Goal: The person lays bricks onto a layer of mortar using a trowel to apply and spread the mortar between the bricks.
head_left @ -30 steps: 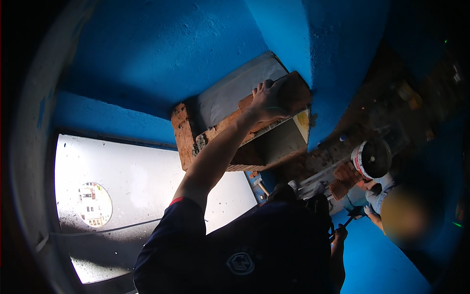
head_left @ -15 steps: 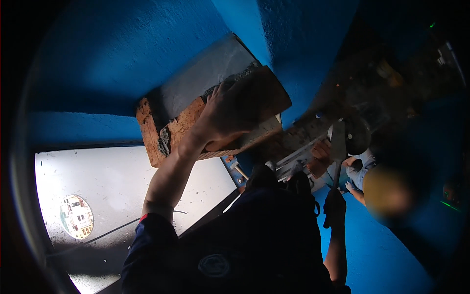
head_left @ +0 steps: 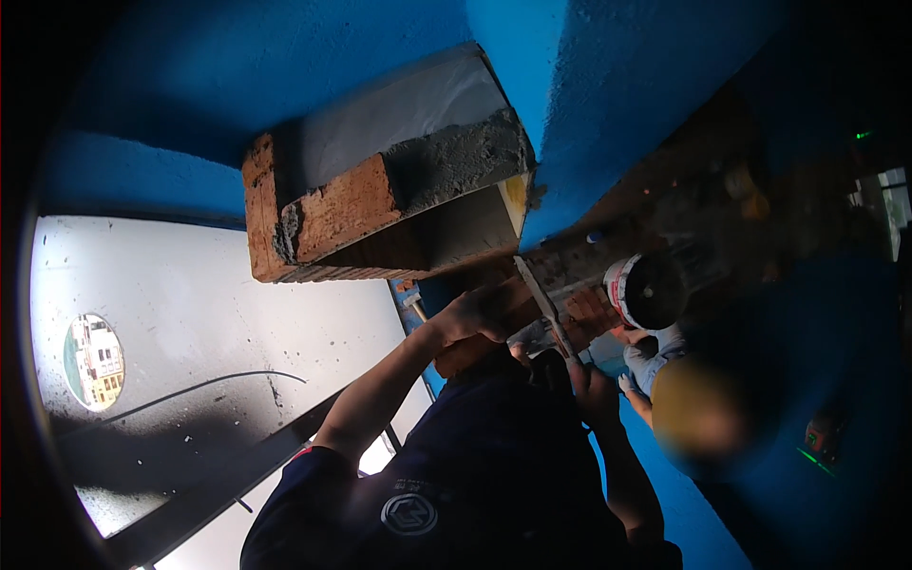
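Judging by the pose, the step in hand is dressing the end of the loose brick with the trowel, on the wearer's side of the brick box. There the left hand has its fingers wrapped on that brick, and the right hand has its fingers closed round the trowel's handle; whether blade touches brick I cannot tell. Grey mortar lies along the box's front edge. The next move probably calls for a steady left grip and a controlled blade angle
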The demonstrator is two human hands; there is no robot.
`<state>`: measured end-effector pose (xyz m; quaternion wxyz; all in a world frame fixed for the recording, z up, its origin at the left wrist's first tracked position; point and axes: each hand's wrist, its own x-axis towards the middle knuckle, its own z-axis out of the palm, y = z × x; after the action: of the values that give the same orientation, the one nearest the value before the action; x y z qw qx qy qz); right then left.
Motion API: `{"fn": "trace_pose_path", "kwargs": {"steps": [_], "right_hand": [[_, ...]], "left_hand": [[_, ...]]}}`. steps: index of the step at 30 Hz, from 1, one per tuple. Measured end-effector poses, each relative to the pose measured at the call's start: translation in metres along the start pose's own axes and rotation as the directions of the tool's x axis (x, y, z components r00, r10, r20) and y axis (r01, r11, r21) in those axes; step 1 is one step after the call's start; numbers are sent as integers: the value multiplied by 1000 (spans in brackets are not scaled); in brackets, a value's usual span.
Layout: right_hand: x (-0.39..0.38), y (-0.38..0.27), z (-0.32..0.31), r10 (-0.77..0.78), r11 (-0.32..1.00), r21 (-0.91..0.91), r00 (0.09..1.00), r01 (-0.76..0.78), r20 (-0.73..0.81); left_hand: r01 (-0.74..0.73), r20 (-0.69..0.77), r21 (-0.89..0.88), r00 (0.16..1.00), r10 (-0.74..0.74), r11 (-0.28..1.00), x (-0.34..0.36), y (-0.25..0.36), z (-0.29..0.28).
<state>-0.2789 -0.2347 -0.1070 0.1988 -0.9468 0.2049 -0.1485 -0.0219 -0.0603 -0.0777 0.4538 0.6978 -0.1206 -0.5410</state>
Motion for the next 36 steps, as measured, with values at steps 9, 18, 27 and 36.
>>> {"fn": "trace_pose_path", "kwargs": {"steps": [9,18,27,36], "right_hand": [[40,-10,-47,37,838,544,999,-45,25],[52,-3,-11,157,844,342,800,-413,579],[31,19,29,105,916,227,742,-332,662],[43,34,6,193,862,256,750,-438,633]], "left_hand": [[18,144,54,989,-25,998,16,-56,-14],[171,46,-151,985,-166,974,-16,-89,-21],[69,30,-49,997,-67,996,-14,-99,-24],[7,153,-713,977,145,701,-63,-91,-29]]}}
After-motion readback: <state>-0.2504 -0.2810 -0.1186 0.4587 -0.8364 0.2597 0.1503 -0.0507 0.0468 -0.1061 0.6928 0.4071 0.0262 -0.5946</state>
